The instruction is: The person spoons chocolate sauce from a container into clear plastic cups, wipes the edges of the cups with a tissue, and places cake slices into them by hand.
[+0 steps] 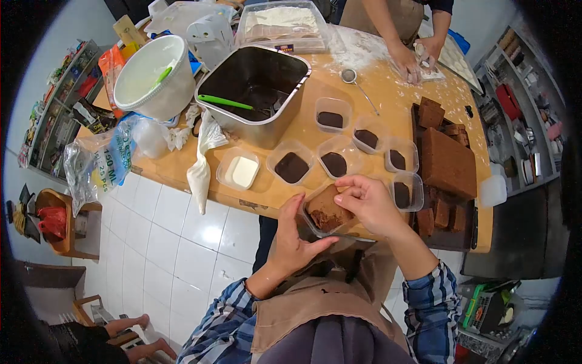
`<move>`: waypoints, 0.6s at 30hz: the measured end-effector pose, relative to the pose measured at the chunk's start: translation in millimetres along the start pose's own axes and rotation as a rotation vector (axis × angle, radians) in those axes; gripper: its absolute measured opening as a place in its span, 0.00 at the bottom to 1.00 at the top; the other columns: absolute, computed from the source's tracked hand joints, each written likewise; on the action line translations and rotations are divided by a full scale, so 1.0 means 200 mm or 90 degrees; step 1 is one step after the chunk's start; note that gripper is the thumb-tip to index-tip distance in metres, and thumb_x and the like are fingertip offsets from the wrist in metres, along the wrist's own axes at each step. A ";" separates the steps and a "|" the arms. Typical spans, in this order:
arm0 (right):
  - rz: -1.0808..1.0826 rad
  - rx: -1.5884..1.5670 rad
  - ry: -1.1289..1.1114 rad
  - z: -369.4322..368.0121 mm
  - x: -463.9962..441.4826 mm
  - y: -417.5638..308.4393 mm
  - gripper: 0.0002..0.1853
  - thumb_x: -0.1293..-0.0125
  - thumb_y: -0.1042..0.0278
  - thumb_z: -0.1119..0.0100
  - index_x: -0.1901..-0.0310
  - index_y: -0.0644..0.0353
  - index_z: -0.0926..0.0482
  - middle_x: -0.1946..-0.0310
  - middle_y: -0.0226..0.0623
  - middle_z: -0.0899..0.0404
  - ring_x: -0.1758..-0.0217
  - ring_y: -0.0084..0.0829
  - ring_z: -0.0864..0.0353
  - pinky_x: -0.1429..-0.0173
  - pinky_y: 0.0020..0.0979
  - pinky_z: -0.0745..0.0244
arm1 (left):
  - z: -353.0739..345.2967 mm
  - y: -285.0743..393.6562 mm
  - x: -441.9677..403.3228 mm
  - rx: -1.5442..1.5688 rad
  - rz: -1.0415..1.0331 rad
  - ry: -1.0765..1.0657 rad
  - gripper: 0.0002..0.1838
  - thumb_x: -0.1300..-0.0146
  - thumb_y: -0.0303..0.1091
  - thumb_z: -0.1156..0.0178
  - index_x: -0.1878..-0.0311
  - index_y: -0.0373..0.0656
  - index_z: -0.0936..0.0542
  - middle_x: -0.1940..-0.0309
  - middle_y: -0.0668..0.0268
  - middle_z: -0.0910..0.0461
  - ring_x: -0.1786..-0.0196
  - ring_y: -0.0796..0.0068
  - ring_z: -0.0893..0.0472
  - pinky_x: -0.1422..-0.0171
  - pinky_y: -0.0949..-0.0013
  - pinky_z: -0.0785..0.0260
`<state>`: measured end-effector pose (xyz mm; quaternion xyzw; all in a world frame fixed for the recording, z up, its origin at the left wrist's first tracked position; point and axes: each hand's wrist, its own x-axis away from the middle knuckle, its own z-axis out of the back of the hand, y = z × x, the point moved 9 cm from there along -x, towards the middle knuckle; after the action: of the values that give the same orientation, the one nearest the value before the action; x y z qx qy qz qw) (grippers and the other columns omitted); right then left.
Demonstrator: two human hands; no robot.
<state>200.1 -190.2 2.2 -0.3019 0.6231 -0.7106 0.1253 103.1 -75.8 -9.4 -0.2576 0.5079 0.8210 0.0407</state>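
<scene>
My left hand (293, 241) curves round the near-left side of a small clear plastic cup (307, 219) at the table's front edge. My right hand (371, 205) pinches a slice of brown cake (329, 209), which sits tilted at the cup's mouth, its lower edge crumbly. How deep it goes inside is hidden. Just beyond stand several similar cups with a dark chocolate layer, such as one cup (292, 167). To their left, another cup (244, 172) has a white layer on top.
A large metal pan (257, 124) with dark chocolate and a green-handled spatula stands behind. Left are a white bucket (136, 85) and a filled piping bag (201, 167). Right, a dark tray (444, 239) bears brown cake (448, 162). Across the table, another person's hands (415, 60) handle dough.
</scene>
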 end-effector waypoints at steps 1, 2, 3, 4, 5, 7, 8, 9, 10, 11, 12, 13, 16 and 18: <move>0.009 0.013 0.003 0.00 0.00 -0.01 0.15 0.41 0.74 0.43 0.53 0.70 0.29 0.73 0.35 0.22 0.70 0.20 0.25 0.67 0.22 0.31 | 0.01 0.02 -0.01 -0.016 -0.018 0.007 0.52 0.63 0.42 0.24 0.38 0.35 0.45 0.42 0.52 0.39 0.39 0.58 0.36 0.36 0.61 0.43; 0.017 0.026 0.006 -0.01 0.00 -0.01 0.15 0.41 0.74 0.43 0.53 0.70 0.29 0.73 0.35 0.22 0.70 0.20 0.25 0.66 0.22 0.31 | 0.02 0.05 -0.01 -0.031 -0.036 0.013 0.51 0.63 0.43 0.25 0.38 0.35 0.44 0.42 0.52 0.38 0.40 0.58 0.35 0.37 0.61 0.42; 0.026 0.039 0.010 -0.01 0.00 -0.02 0.15 0.42 0.74 0.43 0.53 0.70 0.29 0.73 0.36 0.22 0.70 0.20 0.25 0.66 0.22 0.31 | 0.02 0.07 -0.02 -0.047 -0.054 0.019 0.51 0.63 0.43 0.25 0.39 0.35 0.43 0.42 0.52 0.37 0.40 0.58 0.34 0.38 0.61 0.41; 0.025 0.047 0.008 -0.01 0.00 -0.02 0.15 0.42 0.74 0.43 0.53 0.70 0.29 0.73 0.36 0.21 0.70 0.20 0.24 0.66 0.22 0.31 | 0.02 0.06 -0.02 -0.046 -0.059 0.020 0.50 0.62 0.43 0.25 0.39 0.35 0.43 0.43 0.52 0.37 0.41 0.58 0.33 0.38 0.61 0.41; 0.024 0.055 0.007 -0.01 -0.01 -0.01 0.15 0.42 0.74 0.42 0.53 0.70 0.29 0.73 0.36 0.21 0.70 0.21 0.24 0.66 0.22 0.31 | 0.02 0.06 -0.02 -0.045 -0.063 0.021 0.49 0.62 0.43 0.25 0.39 0.35 0.42 0.44 0.52 0.36 0.42 0.58 0.33 0.39 0.61 0.40; 0.026 0.078 0.005 -0.02 -0.01 -0.01 0.16 0.42 0.74 0.42 0.53 0.70 0.29 0.73 0.37 0.21 0.70 0.21 0.24 0.66 0.23 0.30 | 0.02 0.06 -0.02 -0.040 -0.066 0.021 0.49 0.61 0.43 0.25 0.39 0.35 0.42 0.45 0.51 0.34 0.44 0.58 0.31 0.40 0.61 0.39; 0.028 0.093 0.004 -0.02 -0.02 0.00 0.16 0.42 0.74 0.42 0.53 0.70 0.29 0.73 0.38 0.20 0.70 0.21 0.23 0.66 0.23 0.30 | 0.02 0.06 -0.02 -0.035 -0.065 0.021 0.48 0.61 0.42 0.25 0.39 0.35 0.42 0.45 0.52 0.34 0.44 0.58 0.31 0.40 0.61 0.39; 0.031 0.108 0.003 -0.02 -0.02 0.00 0.16 0.43 0.73 0.42 0.53 0.70 0.29 0.73 0.39 0.20 0.70 0.21 0.23 0.66 0.24 0.30 | 0.01 0.06 -0.02 -0.030 -0.064 0.020 0.48 0.61 0.42 0.26 0.39 0.35 0.42 0.46 0.52 0.33 0.45 0.58 0.30 0.40 0.61 0.39; 0.029 0.104 0.002 -0.02 -0.02 0.00 0.16 0.43 0.73 0.42 0.54 0.69 0.29 0.73 0.39 0.20 0.70 0.21 0.23 0.66 0.24 0.30 | 0.01 0.06 -0.02 -0.029 -0.063 0.021 0.48 0.60 0.41 0.26 0.39 0.34 0.42 0.46 0.51 0.33 0.45 0.58 0.30 0.40 0.62 0.39; 0.026 0.101 0.001 -0.03 -0.02 0.00 0.16 0.43 0.73 0.42 0.54 0.69 0.29 0.73 0.39 0.20 0.71 0.22 0.23 0.66 0.24 0.30 | 0.01 0.06 -0.02 -0.028 -0.063 0.022 0.47 0.60 0.39 0.26 0.39 0.34 0.42 0.46 0.51 0.33 0.45 0.58 0.30 0.40 0.62 0.39; 0.024 0.096 -0.001 -0.03 -0.02 0.00 0.16 0.43 0.73 0.42 0.54 0.69 0.29 0.74 0.39 0.20 0.71 0.22 0.23 0.66 0.25 0.30 | 0.01 0.06 -0.02 -0.028 -0.062 0.022 0.47 0.59 0.38 0.26 0.39 0.34 0.42 0.46 0.51 0.33 0.45 0.58 0.30 0.40 0.62 0.39; 0.019 0.103 -0.001 -0.03 -0.02 0.00 0.15 0.43 0.73 0.42 0.54 0.69 0.29 0.74 0.39 0.20 0.71 0.22 0.23 0.66 0.25 0.30 | 0.01 0.06 -0.02 -0.024 -0.057 0.024 0.46 0.59 0.37 0.26 0.39 0.34 0.43 0.47 0.51 0.33 0.45 0.58 0.30 0.40 0.62 0.39; 0.016 0.115 -0.001 -0.03 -0.03 0.00 0.15 0.44 0.74 0.42 0.55 0.69 0.29 0.75 0.39 0.20 0.71 0.22 0.23 0.66 0.26 0.30 | 0.00 0.06 -0.03 -0.022 -0.037 0.026 0.46 0.58 0.33 0.28 0.38 0.34 0.44 0.47 0.51 0.32 0.45 0.58 0.30 0.40 0.62 0.39; 0.029 0.113 -0.003 -0.03 -0.04 0.02 0.15 0.44 0.74 0.42 0.56 0.68 0.30 0.76 0.39 0.21 0.71 0.22 0.23 0.66 0.26 0.30 | 0.00 0.07 -0.04 -0.037 -0.016 0.023 0.45 0.58 0.32 0.29 0.38 0.34 0.44 0.47 0.50 0.32 0.45 0.57 0.30 0.40 0.62 0.38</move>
<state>202.0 -181.9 -3.0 -0.2769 0.5643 -0.7591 0.1692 105.9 -80.8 6.2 -0.2795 0.4814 0.8300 0.0346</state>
